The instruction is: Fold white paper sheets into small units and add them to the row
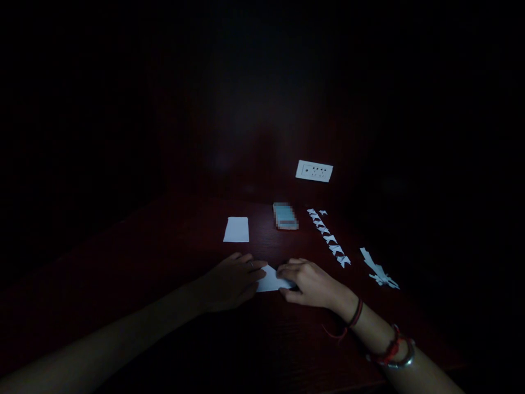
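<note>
A folded sheet of white paper (269, 279), roughly triangular in what shows, lies on the dark red table between my hands. Curled over its left end is my left hand (233, 280), with the fingers on the paper and a ring on one finger. My right hand (305, 282) grips the opposite end, its thumb at the near edge and its fingers on top. Both ends of the paper are covered by my fingers. Just beyond my left hand sits a flat white stack or sheet of paper (237, 229).
A pixelated phone-like object (285, 216) lies farther back. To its right runs a row of small folded paper pieces (328, 236), with one loose piece (323, 212) beside it. Paper strips (379, 271) are heaped at right. A socket panel (314, 171) is on the wall.
</note>
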Action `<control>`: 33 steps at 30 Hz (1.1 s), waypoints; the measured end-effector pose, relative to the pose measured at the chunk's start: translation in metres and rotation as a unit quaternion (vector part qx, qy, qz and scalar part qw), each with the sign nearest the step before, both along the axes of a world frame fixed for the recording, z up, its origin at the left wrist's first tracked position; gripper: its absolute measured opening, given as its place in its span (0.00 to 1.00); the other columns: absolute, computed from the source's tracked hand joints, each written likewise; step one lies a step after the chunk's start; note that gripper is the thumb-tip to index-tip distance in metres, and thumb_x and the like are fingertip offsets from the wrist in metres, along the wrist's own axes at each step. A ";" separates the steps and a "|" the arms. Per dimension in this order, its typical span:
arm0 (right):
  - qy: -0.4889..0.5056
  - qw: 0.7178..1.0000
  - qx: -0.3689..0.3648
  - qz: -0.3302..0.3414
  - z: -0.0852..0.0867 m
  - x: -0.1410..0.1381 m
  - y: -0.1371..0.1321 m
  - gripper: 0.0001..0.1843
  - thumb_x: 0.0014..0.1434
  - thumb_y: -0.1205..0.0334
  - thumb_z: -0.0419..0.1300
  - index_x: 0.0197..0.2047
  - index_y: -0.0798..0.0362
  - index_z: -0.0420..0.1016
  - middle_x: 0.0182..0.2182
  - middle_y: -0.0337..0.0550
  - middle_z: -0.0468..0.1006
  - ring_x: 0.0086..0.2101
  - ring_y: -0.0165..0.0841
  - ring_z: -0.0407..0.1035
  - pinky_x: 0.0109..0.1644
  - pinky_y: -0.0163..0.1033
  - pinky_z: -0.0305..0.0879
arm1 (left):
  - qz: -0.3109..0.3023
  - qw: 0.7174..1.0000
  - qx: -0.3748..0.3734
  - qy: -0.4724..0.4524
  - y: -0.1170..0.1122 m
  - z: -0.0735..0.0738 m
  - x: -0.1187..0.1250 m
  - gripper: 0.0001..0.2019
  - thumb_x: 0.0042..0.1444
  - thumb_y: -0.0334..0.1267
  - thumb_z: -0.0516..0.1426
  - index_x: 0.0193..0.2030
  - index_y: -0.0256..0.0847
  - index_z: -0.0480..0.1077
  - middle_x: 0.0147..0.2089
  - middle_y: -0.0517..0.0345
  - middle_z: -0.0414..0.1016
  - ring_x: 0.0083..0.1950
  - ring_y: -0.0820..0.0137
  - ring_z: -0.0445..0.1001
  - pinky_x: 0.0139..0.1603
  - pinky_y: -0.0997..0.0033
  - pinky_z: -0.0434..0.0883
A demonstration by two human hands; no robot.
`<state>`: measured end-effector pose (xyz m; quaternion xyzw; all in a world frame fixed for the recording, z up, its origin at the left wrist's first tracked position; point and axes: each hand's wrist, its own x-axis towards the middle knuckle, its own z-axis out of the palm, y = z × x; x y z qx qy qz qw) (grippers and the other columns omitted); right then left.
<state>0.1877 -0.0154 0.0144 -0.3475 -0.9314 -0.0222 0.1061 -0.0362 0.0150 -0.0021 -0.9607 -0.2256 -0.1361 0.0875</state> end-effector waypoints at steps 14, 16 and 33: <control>-0.069 0.997 0.023 0.018 0.010 0.007 -0.008 0.12 0.54 0.59 0.49 0.30 0.57 0.70 0.26 0.43 0.71 0.32 0.31 0.63 0.40 0.36 0.55 | 0.005 1.000 -0.015 0.010 0.000 0.004 0.001 0.15 0.56 0.34 0.45 0.50 0.42 0.59 0.54 0.57 0.58 0.47 0.63 0.59 0.45 0.61 0.56; -0.080 0.996 0.026 0.022 0.011 0.008 -0.008 0.13 0.54 0.59 0.49 0.28 0.57 0.70 0.25 0.43 0.71 0.31 0.31 0.63 0.39 0.36 0.55 | 0.008 1.000 -0.021 0.012 0.000 0.004 0.001 0.15 0.55 0.34 0.45 0.50 0.43 0.59 0.54 0.58 0.58 0.47 0.63 0.59 0.45 0.61 0.56; 0.044 0.999 0.008 -0.005 0.002 0.005 0.009 0.12 0.57 0.66 0.46 0.40 0.55 0.67 0.33 0.42 0.69 0.35 0.28 0.62 0.41 0.33 0.57 | 0.011 1.000 -0.026 0.012 -0.004 0.005 -0.002 0.15 0.55 0.33 0.46 0.50 0.43 0.58 0.55 0.56 0.55 0.50 0.63 0.57 0.47 0.62 0.56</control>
